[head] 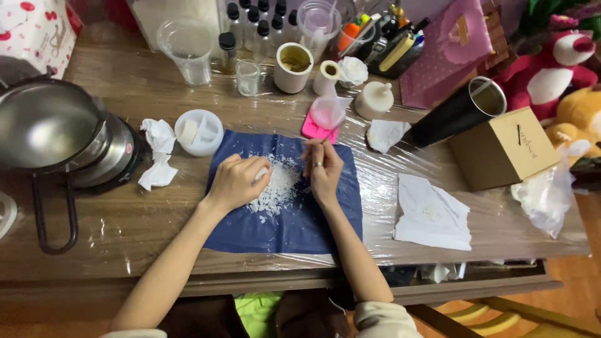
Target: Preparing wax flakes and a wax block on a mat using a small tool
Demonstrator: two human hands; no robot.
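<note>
**Hands over a heap of white flakes on a blue cloth**

At the centre of the plastic-wrapped wooden bench (156, 94), a dark blue rectangular cloth (300, 231) carries a loose heap of white waxy flakes (280, 186). The left hand (238, 181) rests knuckles-up on the heap's left edge, fingers curled around a small white lump; whether it pinches or only cups the lump cannot be told. The right hand (323, 170), with a ring on one finger, sits at the heap's right edge, fingertips pressed together on a thin stick that points up and away towards a small clear plastic cup (328, 112) standing on a pink square pad (315, 129). The heap lies between the two hands, touching both, and neither is clearly nearer. A round white divided dish (199, 132) stands just beyond the cloth's upper left corner, beside a crumpled white tissue (159, 154).
</note>
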